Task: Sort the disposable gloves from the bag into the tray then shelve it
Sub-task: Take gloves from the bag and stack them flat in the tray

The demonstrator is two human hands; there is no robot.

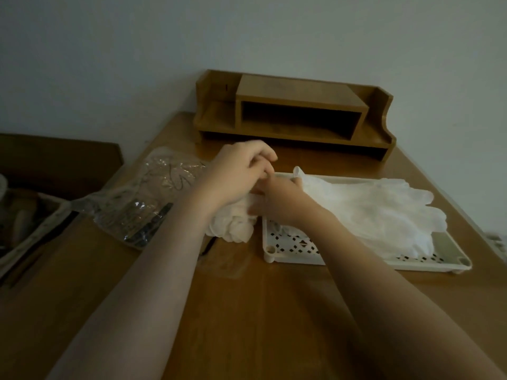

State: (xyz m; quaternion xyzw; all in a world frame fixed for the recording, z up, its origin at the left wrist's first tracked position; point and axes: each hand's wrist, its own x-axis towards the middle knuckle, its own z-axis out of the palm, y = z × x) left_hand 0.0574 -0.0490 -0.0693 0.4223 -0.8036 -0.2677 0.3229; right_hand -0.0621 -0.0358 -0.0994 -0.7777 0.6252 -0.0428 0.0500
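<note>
left hand [241, 174]: fingers curled, looks like it's pinching the edge of a glove while a bunched clump of gloves [233, 229] sits right under its wrist, probably to keep the rest from dragging along

right hand [279, 193]: touching the left one, fingers tucked underneath, so honestly can't tell if it's gripping the glove or just pressing it flat

flat gloves [370, 209]: already spread out in the tray, just past the right hand, laid flat so they stack neat I guess

tray [290, 248]: white, perforated, under the right wrist on the counter [247, 311]

bag [142, 198]: clear plastic, just outside the left hand, close for easy reach

shelf [296, 116]: wooden, beyond both hands, open slot waiting for the tray, I reckon
</note>
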